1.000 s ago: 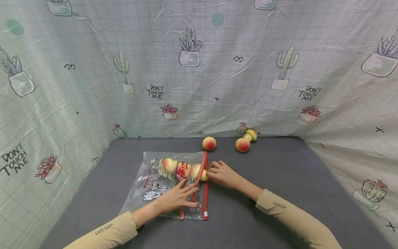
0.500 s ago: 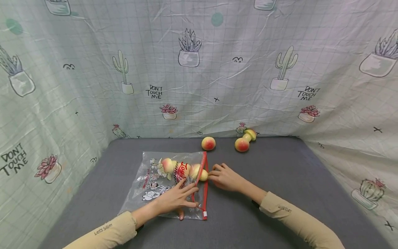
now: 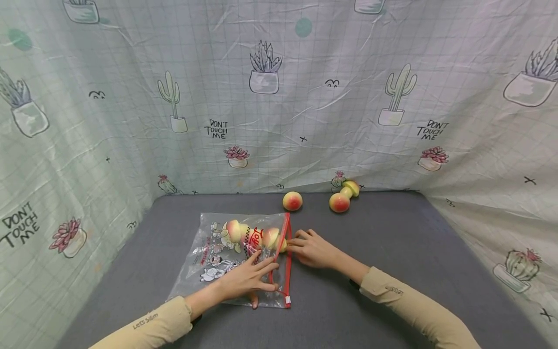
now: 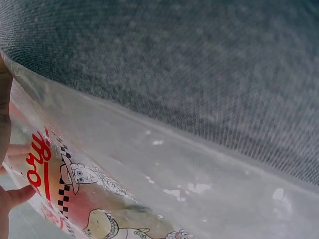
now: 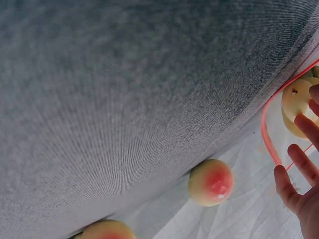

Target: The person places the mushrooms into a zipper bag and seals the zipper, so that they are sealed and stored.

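Note:
A clear zip bag (image 3: pixel 192 264) with a red slider edge and printed cartoon figures lies on the grey table. Inside it, seen through the plastic, is a row of yellow-and-red, rounded fruit-like pieces (image 3: pixel 270 236); the nearest one is at the bag's mouth. My left hand (image 3: pixel 248 278) rests on the bag with its fingers spread, close to the red edge. At the mouth, my right hand (image 3: pixel 316 249) has its fingertips against the end piece; in the right wrist view its fingers (image 5: pixel 306 164) are extended beside a pale yellow piece (image 5: pixel 295 101).
Behind the bag sits a single round yellow-and-red piece (image 3: pixel 292 201). Farther right, a rounded piece (image 3: pixel 339 202) lies joined to or touching a yellow cap-like one (image 3: pixel 350 189). A printed cloth (image 3: pixel 270 145) rises around the table's back and sides.
The right hand has shifted slightly left, and the end piece has gone farther in past the red edge. The pieces in the bag moved a little. The left hand stays put.

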`<state>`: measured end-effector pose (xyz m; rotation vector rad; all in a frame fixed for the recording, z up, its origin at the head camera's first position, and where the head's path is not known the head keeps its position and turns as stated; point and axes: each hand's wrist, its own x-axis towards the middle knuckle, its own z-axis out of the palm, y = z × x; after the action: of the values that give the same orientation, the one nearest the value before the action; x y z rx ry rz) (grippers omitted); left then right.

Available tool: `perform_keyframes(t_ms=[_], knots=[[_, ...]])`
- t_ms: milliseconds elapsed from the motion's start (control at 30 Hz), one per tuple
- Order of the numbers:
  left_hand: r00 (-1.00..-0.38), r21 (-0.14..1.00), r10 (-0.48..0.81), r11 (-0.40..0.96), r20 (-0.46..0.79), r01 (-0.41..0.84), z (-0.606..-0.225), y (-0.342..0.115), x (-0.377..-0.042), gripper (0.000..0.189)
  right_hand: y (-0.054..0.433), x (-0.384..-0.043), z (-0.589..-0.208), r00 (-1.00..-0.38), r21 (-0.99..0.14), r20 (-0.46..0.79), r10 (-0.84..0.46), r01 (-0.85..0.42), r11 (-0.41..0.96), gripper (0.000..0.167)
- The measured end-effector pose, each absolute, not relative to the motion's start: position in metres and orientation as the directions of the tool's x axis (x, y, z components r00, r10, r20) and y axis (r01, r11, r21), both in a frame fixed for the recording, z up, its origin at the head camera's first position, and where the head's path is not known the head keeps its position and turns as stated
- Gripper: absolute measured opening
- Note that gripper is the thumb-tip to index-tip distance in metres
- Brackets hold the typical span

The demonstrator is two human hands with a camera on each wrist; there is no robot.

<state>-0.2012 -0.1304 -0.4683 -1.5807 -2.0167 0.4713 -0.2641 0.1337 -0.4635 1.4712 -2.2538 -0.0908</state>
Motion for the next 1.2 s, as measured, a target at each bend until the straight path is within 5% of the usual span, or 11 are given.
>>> perform_keyframes(t_ms=[1200], knots=[[-0.197, -0.579, 0.967, 0.254, 0.161, 0.774, -0.467, -0.13, -0.2, 0.057, 0.121, -0.27, -0.47, -0.42, 0.341, 0.181, -0.889, -0.821, 0.457, 0.041]])
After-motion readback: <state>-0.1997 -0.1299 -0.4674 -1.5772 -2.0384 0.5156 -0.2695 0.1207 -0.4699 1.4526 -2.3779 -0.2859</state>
